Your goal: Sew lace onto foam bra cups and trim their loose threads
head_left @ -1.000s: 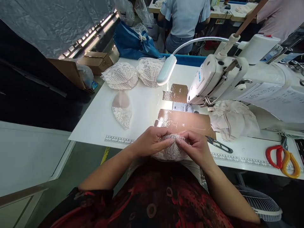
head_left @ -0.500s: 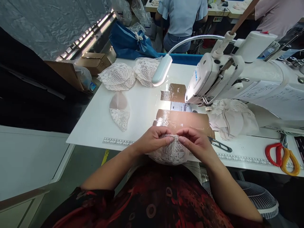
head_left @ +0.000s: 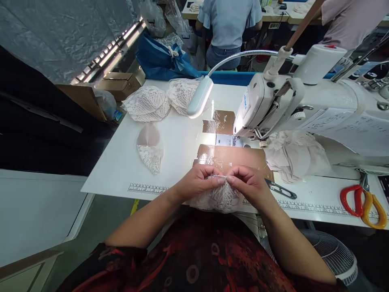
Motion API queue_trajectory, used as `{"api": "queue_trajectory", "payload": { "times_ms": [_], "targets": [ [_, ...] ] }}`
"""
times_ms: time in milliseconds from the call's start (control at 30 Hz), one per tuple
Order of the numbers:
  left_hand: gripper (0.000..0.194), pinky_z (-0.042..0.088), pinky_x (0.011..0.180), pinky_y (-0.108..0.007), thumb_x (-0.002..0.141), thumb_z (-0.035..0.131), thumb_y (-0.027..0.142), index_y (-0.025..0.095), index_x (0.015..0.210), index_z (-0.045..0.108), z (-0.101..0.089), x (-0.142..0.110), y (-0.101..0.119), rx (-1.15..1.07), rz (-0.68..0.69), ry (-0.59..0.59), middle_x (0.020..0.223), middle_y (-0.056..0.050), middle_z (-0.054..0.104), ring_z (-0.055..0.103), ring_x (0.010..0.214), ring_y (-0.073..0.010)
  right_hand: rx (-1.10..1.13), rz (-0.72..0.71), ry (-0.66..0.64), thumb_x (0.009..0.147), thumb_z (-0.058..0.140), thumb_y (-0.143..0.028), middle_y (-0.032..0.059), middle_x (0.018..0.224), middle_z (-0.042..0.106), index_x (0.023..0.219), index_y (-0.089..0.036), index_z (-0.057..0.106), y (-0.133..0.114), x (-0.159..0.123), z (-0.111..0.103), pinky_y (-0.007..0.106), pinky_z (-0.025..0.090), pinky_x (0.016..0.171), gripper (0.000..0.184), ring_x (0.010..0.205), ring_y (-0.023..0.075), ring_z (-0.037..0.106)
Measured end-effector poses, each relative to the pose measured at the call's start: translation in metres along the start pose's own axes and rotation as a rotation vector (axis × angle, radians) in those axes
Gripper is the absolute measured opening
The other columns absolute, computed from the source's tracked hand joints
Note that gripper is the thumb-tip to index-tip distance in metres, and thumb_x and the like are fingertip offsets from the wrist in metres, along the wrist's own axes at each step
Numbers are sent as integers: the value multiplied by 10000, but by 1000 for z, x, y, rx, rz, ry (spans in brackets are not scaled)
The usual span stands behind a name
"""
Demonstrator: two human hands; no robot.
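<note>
My left hand (head_left: pixel 197 181) and my right hand (head_left: pixel 247 184) meet at the near edge of the white sewing table (head_left: pixel 121 162). Both pinch the top edge of a white lace cup (head_left: pixel 220 199), fingertips almost touching. The cup hangs down between the hands over the table edge, above my red patterned top. Just beyond my hands lies a shiny brown taped patch (head_left: pixel 234 156) in front of the needle area of the white sewing machine (head_left: pixel 273 105).
A single lace cup (head_left: pixel 149 148) lies left of centre; stacks of lace cups (head_left: pixel 147 103) sit at the far left. A beige fabric pile (head_left: pixel 296 156) lies under the machine arm. Thread snips (head_left: pixel 279 188) and red-and-yellow scissors (head_left: pixel 361 200) lie to the right. A gooseneck lamp (head_left: pixel 199 97) hangs over the table. Two people work behind.
My hands have stayed together on the lace cup, and the fingertips have closed tighter on its top edge. The view has shifted slightly.
</note>
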State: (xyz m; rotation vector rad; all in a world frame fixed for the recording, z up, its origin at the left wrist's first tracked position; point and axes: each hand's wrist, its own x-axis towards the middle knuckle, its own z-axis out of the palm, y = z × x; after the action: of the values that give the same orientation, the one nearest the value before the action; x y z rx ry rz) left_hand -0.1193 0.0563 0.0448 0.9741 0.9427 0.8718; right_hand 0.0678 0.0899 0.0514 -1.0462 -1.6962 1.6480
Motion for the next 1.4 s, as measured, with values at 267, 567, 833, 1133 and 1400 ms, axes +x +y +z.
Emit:
{"api": "queue_trajectory", "payload": {
  "times_ms": [267, 567, 833, 1133, 1400],
  "targets": [
    [306, 431, 544, -234, 743, 735, 416, 148, 741, 589, -39, -2, 34, 116, 176, 452, 652, 6, 593, 529, 574, -121, -106, -15, 154, 853, 641, -401, 47, 1000, 692, 1008, -231, 675, 12, -1, -42, 305, 509, 741, 232, 899, 189, 633],
    [231, 431, 691, -357, 866, 439, 123, 141, 680, 575, -10, 82, 17, 1655, 440, 242, 674, -101, 574, 533, 708, -230, -705, -112, 86, 900, 496, -252, 29, 894, 725, 992, -239, 687, -9, 24, -64, 316, 442, 679, 212, 782, 203, 620],
    [316, 481, 705, -364, 944, 423, 267, 94, 826, 659, 9, 72, 10, 1580, 356, 44, 801, -136, 622, 579, 793, -250, -1113, -142, -8, 861, 445, -75, 75, 927, 660, 885, -171, 676, 18, 42, -41, 289, 378, 662, 251, 803, 191, 570],
    [306, 529, 858, -449, 972, 450, 239, 128, 1150, 672, -37, 87, -8, 1302, 637, -44, 1225, -167, 648, 623, 990, -266, -1385, -90, 9, 915, 413, -69, 89, 982, 662, 1133, -210, 670, 17, 42, -33, 334, 343, 671, 365, 837, 223, 547],
    [335, 575, 858, -439, 977, 436, 263, 134, 1166, 680, -46, 114, -15, 1340, 742, 6, 1227, -139, 661, 638, 995, -271, -1431, 21, 115, 898, 396, -42, 103, 1032, 658, 1159, -202, 659, 16, 52, -31, 320, 313, 605, 404, 762, 196, 554]
  ]
}}
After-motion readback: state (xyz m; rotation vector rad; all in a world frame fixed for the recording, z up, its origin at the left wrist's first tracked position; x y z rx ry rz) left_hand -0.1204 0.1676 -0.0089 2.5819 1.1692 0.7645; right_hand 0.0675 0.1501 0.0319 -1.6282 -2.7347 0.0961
